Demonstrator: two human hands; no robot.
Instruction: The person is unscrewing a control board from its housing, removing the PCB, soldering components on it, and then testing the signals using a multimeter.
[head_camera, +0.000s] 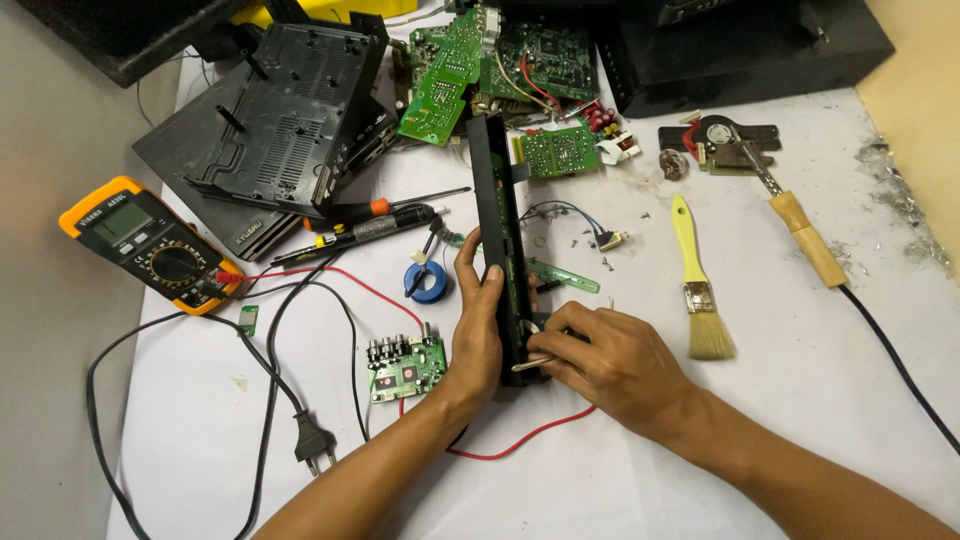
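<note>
On the white bench (800, 400), one long black plastic panel (497, 200) stands on edge, the left hand (478, 335) clasping its near end. Right hand (610, 362) pinches one thin metal tool (535, 362) against it. Nearby: one orange multimeter (150, 245), one yellow-handled brush (697, 285), one wooden-handled soldering iron (795, 225).

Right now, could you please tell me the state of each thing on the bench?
Black front panel: on edge, held in left hand.
Right hand: pressing a thin metal tool to the panel.
Multimeter: lying flat, leads attached.
Soldering iron: lying down.
Paintbrush: lying flat.
Black casing: opened, upturned.
</note>
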